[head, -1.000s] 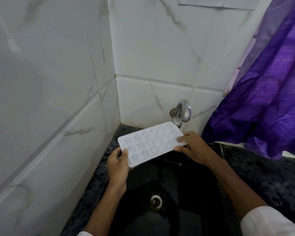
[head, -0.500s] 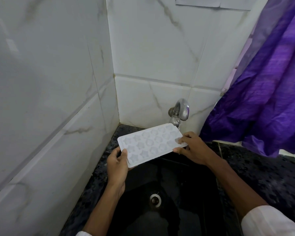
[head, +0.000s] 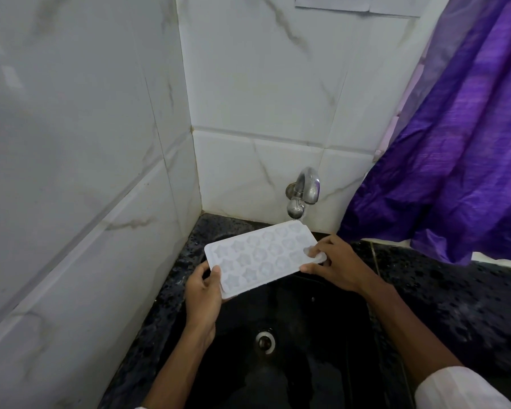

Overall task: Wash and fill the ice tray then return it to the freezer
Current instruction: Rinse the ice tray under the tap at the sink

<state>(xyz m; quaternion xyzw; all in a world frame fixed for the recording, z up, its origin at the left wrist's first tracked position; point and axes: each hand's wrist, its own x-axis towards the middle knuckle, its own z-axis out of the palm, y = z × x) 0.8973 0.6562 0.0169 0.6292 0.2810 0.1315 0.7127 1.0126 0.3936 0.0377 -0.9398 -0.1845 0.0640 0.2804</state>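
A white ice tray point(head: 260, 256) with star-shaped and rounded cavities is held nearly flat over the black sink point(head: 322, 335). My left hand point(head: 202, 293) grips its near left corner, thumb on top. My right hand point(head: 335, 265) pinches its right end, fingers bending that soft edge. The tray's far corner lies just under the spout of the chrome tap point(head: 303, 191). No water stream is visible from the tap.
White marble-look tiled walls point(head: 86, 172) close in at the left and behind the sink. A purple curtain point(head: 455, 143) hangs at the right over the speckled black counter point(head: 455, 296). The drain point(head: 265, 341) sits in the basin below the tray.
The tray and both hands have stayed almost in place under the tap. The view has shifted slightly, and my right fingers now curl the tray's right edge more.
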